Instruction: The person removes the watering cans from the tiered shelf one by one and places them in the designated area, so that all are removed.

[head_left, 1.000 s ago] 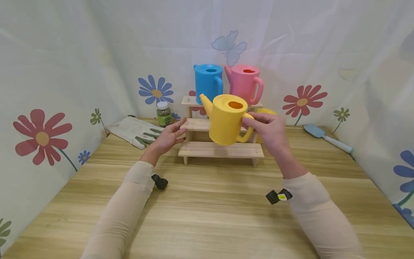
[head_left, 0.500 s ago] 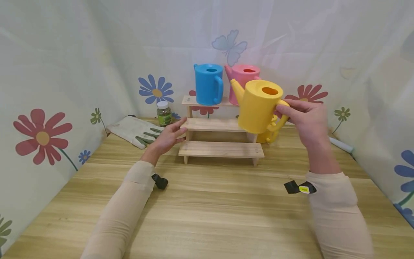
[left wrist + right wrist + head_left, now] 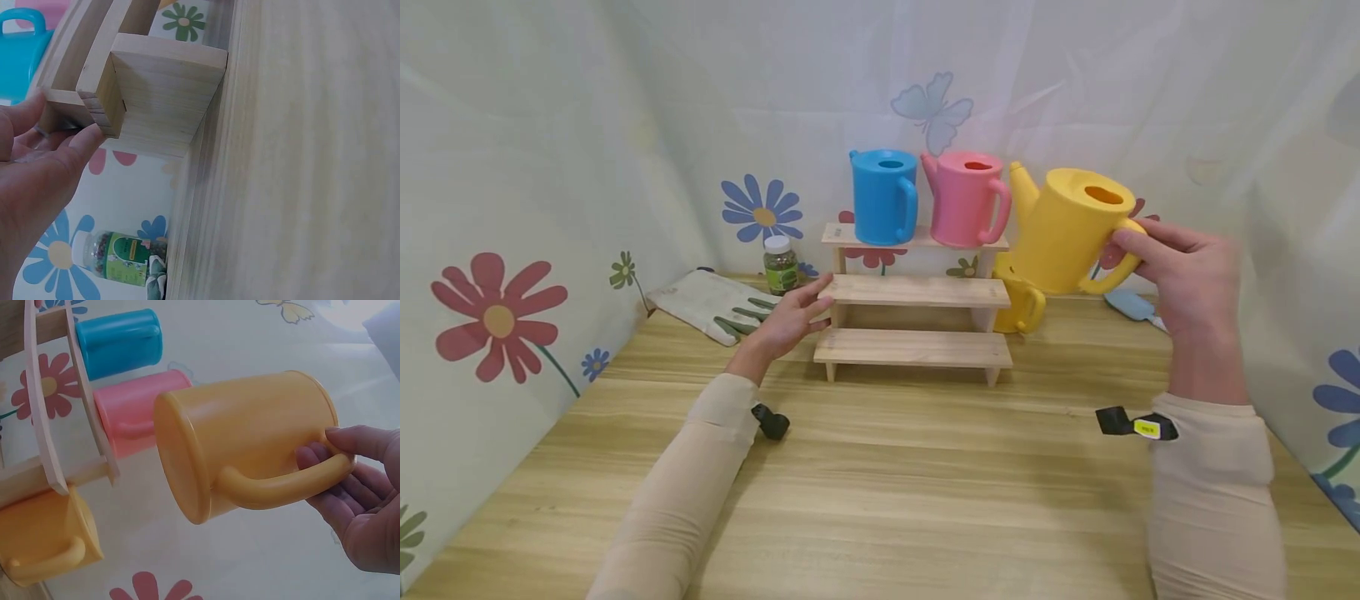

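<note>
Near the back right, my right hand grips the handle of a yellow watering can, held up in the air with its spout to the left. In the right wrist view, thumb and fingers curl round the handle's upper end. My left hand holds the left end of a three-step wooden stand at its middle step. On the top step stand a blue watering can and a pink watering can. A second yellow watering can stands behind the stand's right end, partly hidden by it.
Behind my left hand lie white and green gardening gloves, with a white-capped jar beside them. A pale blue trowel lies at the back right, partly covered by my right hand. Flower-printed sheeting surrounds the wooden table.
My right hand has carried the yellow watering can right and upward, away from the stand, uncovering the pink can and the other yellow one. The left hand has stayed at the stand.
</note>
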A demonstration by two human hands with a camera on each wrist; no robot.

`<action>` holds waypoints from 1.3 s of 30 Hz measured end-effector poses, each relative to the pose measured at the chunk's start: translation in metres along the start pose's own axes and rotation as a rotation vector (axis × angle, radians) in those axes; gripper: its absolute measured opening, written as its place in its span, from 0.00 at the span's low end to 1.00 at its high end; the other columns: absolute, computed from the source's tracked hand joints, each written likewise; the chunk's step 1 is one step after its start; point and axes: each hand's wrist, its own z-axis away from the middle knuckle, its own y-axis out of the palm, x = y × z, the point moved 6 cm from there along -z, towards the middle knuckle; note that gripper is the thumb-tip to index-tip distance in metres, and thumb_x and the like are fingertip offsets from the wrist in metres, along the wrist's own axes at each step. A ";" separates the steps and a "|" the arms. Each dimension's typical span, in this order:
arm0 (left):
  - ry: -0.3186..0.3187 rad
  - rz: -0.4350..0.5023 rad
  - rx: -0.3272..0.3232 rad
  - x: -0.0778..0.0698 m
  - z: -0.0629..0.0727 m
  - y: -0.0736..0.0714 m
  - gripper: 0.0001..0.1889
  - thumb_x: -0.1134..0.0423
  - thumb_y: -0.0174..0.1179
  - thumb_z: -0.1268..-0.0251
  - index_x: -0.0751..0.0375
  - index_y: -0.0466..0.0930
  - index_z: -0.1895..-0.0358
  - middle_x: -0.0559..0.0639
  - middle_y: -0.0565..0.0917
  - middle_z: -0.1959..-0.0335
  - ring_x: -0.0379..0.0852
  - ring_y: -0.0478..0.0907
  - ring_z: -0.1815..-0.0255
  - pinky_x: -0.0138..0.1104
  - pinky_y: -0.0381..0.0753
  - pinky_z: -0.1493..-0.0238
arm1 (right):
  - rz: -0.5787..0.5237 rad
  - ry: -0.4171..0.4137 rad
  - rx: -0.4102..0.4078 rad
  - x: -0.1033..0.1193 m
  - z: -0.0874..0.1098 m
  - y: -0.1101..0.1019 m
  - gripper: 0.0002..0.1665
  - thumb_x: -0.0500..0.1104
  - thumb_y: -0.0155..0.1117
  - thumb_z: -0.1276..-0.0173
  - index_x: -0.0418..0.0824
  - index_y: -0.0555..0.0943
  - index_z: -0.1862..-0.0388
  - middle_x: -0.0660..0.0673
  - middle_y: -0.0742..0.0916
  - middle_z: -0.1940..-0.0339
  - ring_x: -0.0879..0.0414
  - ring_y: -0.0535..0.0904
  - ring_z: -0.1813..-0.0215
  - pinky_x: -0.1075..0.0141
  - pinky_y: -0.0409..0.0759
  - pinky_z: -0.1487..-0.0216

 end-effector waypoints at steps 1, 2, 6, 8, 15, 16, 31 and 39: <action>0.000 0.002 0.000 0.000 0.000 0.000 0.32 0.61 0.47 0.18 0.52 0.46 0.18 0.48 0.41 0.17 0.54 0.44 0.20 0.58 0.58 0.27 | -0.009 0.004 -0.011 0.000 -0.001 -0.004 0.19 0.31 0.81 0.49 0.25 0.87 0.58 0.38 0.88 0.77 0.49 0.84 0.74 0.65 0.87 0.62; 0.000 0.003 0.001 0.000 0.000 0.000 0.32 0.61 0.47 0.18 0.52 0.46 0.18 0.48 0.41 0.17 0.54 0.44 0.20 0.58 0.58 0.27 | -0.010 0.008 -0.028 0.001 -0.002 -0.008 0.20 0.31 0.82 0.50 0.25 0.87 0.58 0.38 0.88 0.76 0.49 0.85 0.73 0.65 0.87 0.62; 0.002 -0.005 0.000 -0.001 0.000 0.001 0.32 0.61 0.47 0.18 0.53 0.46 0.18 0.48 0.42 0.17 0.54 0.45 0.20 0.57 0.60 0.28 | -0.005 0.040 -0.103 0.000 -0.006 -0.023 0.23 0.33 0.85 0.54 0.28 0.88 0.57 0.40 0.90 0.72 0.51 0.87 0.71 0.66 0.86 0.62; 0.002 -0.012 -0.001 -0.001 0.000 0.000 0.32 0.60 0.47 0.19 0.53 0.46 0.18 0.48 0.42 0.17 0.54 0.46 0.20 0.57 0.60 0.28 | 0.000 0.057 -0.124 -0.001 -0.008 -0.028 0.24 0.34 0.85 0.55 0.28 0.88 0.57 0.40 0.90 0.71 0.51 0.88 0.70 0.66 0.86 0.61; 0.002 -0.032 -0.004 -0.001 0.001 0.000 0.33 0.60 0.48 0.19 0.53 0.45 0.18 0.50 0.41 0.17 0.55 0.45 0.20 0.56 0.60 0.28 | 0.015 0.083 -0.153 -0.006 -0.011 -0.036 0.25 0.35 0.86 0.56 0.29 0.89 0.57 0.41 0.90 0.69 0.52 0.89 0.69 0.67 0.86 0.60; 0.002 -0.031 -0.005 -0.001 0.001 0.000 0.33 0.60 0.48 0.19 0.53 0.45 0.18 0.49 0.41 0.17 0.54 0.45 0.20 0.56 0.60 0.28 | 0.011 0.081 -0.156 -0.007 -0.012 -0.037 0.25 0.35 0.86 0.56 0.29 0.89 0.57 0.41 0.90 0.70 0.52 0.89 0.69 0.67 0.86 0.61; 0.000 -0.027 -0.004 -0.001 0.001 0.001 0.32 0.59 0.48 0.19 0.52 0.47 0.18 0.49 0.42 0.17 0.53 0.45 0.20 0.55 0.62 0.28 | 0.153 0.078 -0.323 -0.043 -0.031 -0.071 0.18 0.36 0.84 0.52 0.35 0.91 0.59 0.48 0.89 0.75 0.56 0.85 0.69 0.74 0.84 0.64; -0.001 -0.018 -0.002 -0.002 0.001 0.001 0.32 0.59 0.47 0.19 0.52 0.46 0.18 0.48 0.41 0.17 0.53 0.45 0.20 0.56 0.61 0.28 | 0.343 0.137 -0.325 -0.079 -0.040 -0.086 0.18 0.40 0.79 0.44 0.39 0.90 0.53 0.57 0.88 0.76 0.60 0.81 0.64 0.78 0.81 0.63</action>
